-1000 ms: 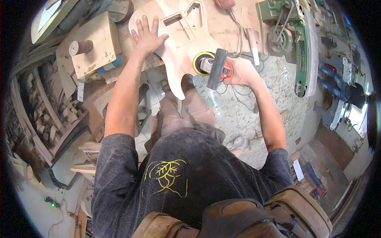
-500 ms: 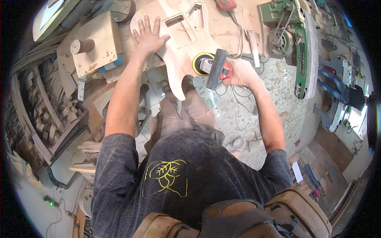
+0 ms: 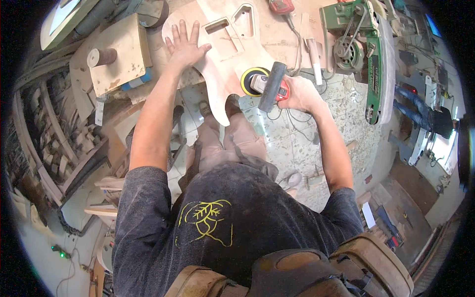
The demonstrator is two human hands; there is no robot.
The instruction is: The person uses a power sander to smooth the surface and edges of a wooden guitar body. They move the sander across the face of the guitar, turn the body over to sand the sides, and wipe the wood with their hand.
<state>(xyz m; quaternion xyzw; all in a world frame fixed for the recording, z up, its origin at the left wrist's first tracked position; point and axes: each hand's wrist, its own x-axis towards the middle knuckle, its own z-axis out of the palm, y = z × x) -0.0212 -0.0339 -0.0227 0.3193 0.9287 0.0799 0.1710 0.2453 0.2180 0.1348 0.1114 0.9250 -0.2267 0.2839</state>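
Observation:
A pale wooden guitar body (image 3: 215,81) with routed cavities lies on the workbench, its long horn reaching past the front edge. Flat on its left part rests my left hand (image 3: 186,45), fingers spread. My right hand (image 3: 299,94) is wrapped round a red and grey power sander (image 3: 282,91) with a dark cylindrical handle. The sander's round yellow-rimmed pad (image 3: 251,81) is at the body's lower right edge, tilted on its side. Whether the pad touches the wood throughout, I cannot tell.
A green belt sanding machine (image 3: 373,74) stands at the right of the bench. Nearby lie a red power tool (image 3: 281,6) with a cord and a white tube (image 3: 314,59). At left is a wooden block with a spindle (image 3: 102,57). A person (image 3: 430,116) is at far right.
The sander and my right hand have shifted very slightly to the right. My left hand stays flat on the guitar body, and the whole view has drifted a little.

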